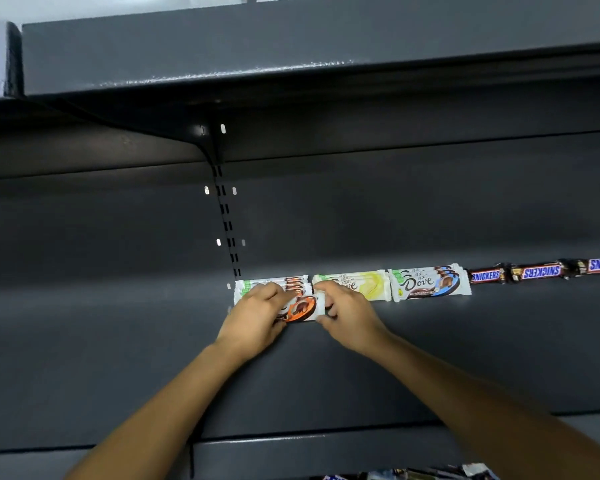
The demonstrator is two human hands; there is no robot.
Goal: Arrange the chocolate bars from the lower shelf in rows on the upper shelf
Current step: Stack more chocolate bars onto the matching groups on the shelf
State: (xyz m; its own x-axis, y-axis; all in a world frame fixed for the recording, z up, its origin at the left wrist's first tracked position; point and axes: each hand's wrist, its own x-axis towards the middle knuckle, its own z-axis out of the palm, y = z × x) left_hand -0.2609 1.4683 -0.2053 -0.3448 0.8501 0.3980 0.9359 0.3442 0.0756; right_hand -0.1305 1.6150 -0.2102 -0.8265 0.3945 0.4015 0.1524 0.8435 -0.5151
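Left hand grip: we see the left hand (257, 313) closed over the left end of the orange Dove bar (300, 308), fingers curled on top, holding it.
Right hand grip: the right hand (347, 313) pinches the right end of the same bar, fingers curled round the white wrapper edge.
Orange Dove bar: flat on the upper shelf (430, 341), long side facing us, at the front of the leftmost row.
Orange row: more orange-print bars (274, 284) sit just behind the held one, overlapping back toward the rear panel (we can't tell whether the held bar touches them, the hands cover the seam).
Yellow row: yellow Dove bars (368, 284) are just right of the orange row, with the left part hidden by the right hand.
Blue row: blue Dove bars (430, 282) come next to the right, stacked in overlap, logo readable.
Snickers: Snickers bars (541, 271) lie end to end further right along the rear panel, running out of view at the right edge.
Upright: a slotted upright (227, 223) stands on the rear panel, ending just beside the left end of the orange row.
Overhead shelf: a dark overhead shelf (291, 46) spans the top of the view.
Lower shelf: we see only some wrapper edges (430, 474) at the bottom, too cropped to identify.
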